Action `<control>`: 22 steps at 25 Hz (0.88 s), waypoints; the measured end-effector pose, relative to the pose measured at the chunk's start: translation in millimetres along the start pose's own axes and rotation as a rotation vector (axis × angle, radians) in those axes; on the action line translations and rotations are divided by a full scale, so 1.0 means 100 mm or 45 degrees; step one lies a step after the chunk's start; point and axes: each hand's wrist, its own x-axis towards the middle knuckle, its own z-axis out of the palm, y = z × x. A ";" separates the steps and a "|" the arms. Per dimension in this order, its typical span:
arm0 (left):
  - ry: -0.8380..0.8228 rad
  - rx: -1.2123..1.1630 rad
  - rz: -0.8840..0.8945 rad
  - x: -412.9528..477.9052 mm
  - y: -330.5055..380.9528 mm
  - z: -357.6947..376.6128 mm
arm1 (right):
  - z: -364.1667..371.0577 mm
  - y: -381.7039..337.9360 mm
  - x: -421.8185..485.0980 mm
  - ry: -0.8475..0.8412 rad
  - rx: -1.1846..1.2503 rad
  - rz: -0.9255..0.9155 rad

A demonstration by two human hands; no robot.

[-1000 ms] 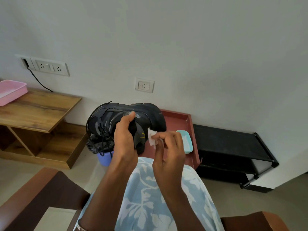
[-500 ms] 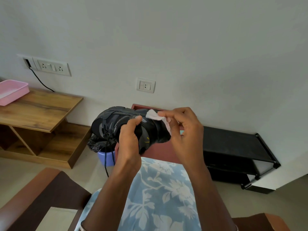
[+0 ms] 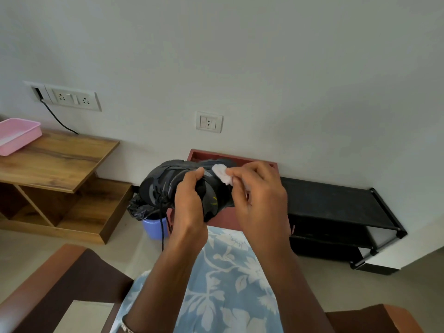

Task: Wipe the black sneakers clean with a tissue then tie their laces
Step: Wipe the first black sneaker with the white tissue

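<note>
Over lap (image 3: pixel 228 284), left hand (image 3: pixel 189 209) still gripping sneaker (image 3: pixel 159 186), right hand (image 3: pixel 260 200) pinching tissue (image 3: pixel 222 174) atop

A plain pale grey wall (image 3: pixel 264 68) fills the upper view, evenly lit. On it sit a long white socket panel (image 3: pixel 72 99), with a black cable (image 3: pixel 57 120) hanging from it, and a small white switch plate (image 3: pixel 209 122). At the left, a stepped wooden shelf unit (image 3: pixel 60 162) carries a pink plastic tray (image 3: pixel 16 135). A low black shoe rack (image 3: pixel 331 203) stands against the wall on the right, just beside a maroon tray (image 3: pixel 201 155). A lilac bucket (image 3: pixel 153 228) stands on the beige floor (image 3: pixel 36 251).
</note>
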 end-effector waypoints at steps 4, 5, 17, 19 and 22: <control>-0.051 0.213 0.095 -0.10 -0.03 0.04 | -0.03 -0.12 0.28 -0.388 -0.237 -0.043; -0.071 0.271 0.112 -0.11 -0.03 0.05 | -0.02 -0.11 0.33 -0.465 -0.249 -0.031; 0.017 0.167 0.059 0.00 0.15 -0.06 | 0.11 -0.10 -0.31 -0.154 0.189 0.069; 0.000 0.146 0.075 0.00 0.16 -0.05 | 0.10 -0.10 -0.18 -0.093 0.120 0.022; 0.004 0.061 0.068 -0.01 0.17 0.02 | 0.06 -0.09 0.08 0.048 -0.075 0.011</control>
